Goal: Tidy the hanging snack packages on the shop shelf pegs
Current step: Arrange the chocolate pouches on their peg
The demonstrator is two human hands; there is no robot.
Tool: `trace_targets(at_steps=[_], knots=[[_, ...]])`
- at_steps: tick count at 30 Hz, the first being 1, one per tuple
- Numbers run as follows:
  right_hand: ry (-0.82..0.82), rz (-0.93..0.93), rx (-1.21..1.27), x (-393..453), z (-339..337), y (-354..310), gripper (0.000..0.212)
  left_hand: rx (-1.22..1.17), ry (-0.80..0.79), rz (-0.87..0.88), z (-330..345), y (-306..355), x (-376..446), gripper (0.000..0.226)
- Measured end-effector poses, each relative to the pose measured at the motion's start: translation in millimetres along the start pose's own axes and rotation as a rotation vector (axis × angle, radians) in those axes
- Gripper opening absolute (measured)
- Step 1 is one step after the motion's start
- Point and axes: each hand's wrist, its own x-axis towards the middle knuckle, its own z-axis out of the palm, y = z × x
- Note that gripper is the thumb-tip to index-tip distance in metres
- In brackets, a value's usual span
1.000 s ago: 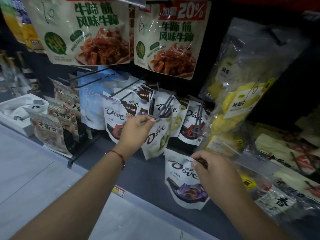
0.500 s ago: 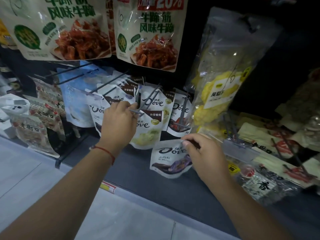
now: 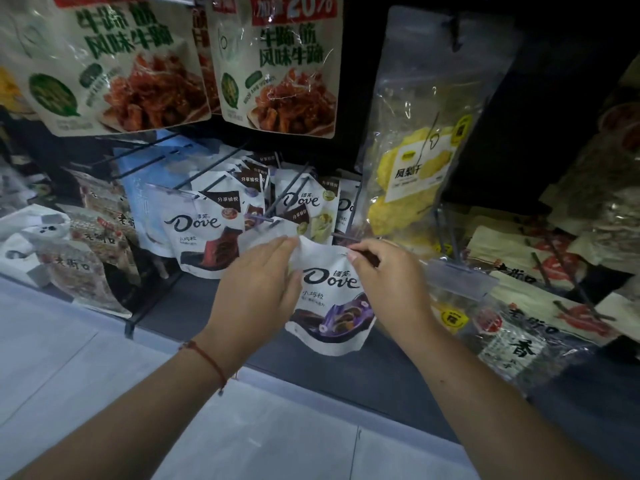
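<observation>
In the head view, both hands met at the top edge of a purple Dove pouch (image 3: 330,306), which was off the pegs and held in front of the lower row, just below the hanging Dove packs. The left hand (image 3: 258,289) lay over the pouch's left side with its fingers fairly straight, the fingertips pressing the creased top corner; whether the thumb was curled behind the film could not be told. The right hand (image 3: 384,277) pinched the top right corner between thumb and forefinger, so its grip was closed on the pouch. Just above, a peg (image 3: 289,194) ran out from the back panel with a green Dove pack (image 3: 311,216) on it, and a red Dove pack (image 3: 207,237) hung to the left. Beef snack bags (image 3: 277,71) hung on the row overhead and a clear bag of dried pineapple (image 3: 415,174) hung to the right. The pouch looked light and soft: its film buckled between the two hands, so it would probably flop if held by one corner. The glossy surface seemed likely to slip under a flat palm. The best hold was judged to be the stiffer sealed top strip, on either side of the hang hole, keeping it taut so the hole could find the peg tip.
</observation>
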Motion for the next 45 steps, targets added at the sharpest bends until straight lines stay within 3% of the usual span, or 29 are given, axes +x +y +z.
trace_targets(at_steps=[2,4,6,11,18,25,31,33,38,45], knots=[[0.011,0.008,0.025,2,2,0,0.015,-0.264,-0.073,-0.246,3,14,8,0.051],[0.013,0.033,0.053,3,6,0,0.016,-0.554,-0.099,-0.478,11,20,17,0.044],[0.024,0.072,0.088,5,9,0,0.016,-0.582,-0.048,-0.517,20,18,23,0.020],[0.044,0.153,0.155,17,12,0,0.011,-0.618,0.048,-0.567,25,19,35,0.033],[0.030,0.111,0.038,20,25,5,0.018,-0.518,0.023,-0.619,35,15,38,0.024],[0.065,0.112,0.008,20,19,11,0.023,-0.394,-0.016,-0.617,37,12,39,0.036],[0.063,0.081,-0.046,11,16,7,0.025,-0.214,-0.103,-0.544,24,10,43,0.025],[0.017,0.107,-0.061,4,9,1,0.034,-0.157,-0.141,-0.529,11,12,39,0.035],[-0.220,0.166,-0.025,-24,-13,-26,0.082,0.059,-0.208,-0.350,-35,32,9,0.051],[-0.376,-0.091,-0.124,-70,-55,-60,0.080,0.295,-0.332,-0.348,-111,65,-55,0.069]])
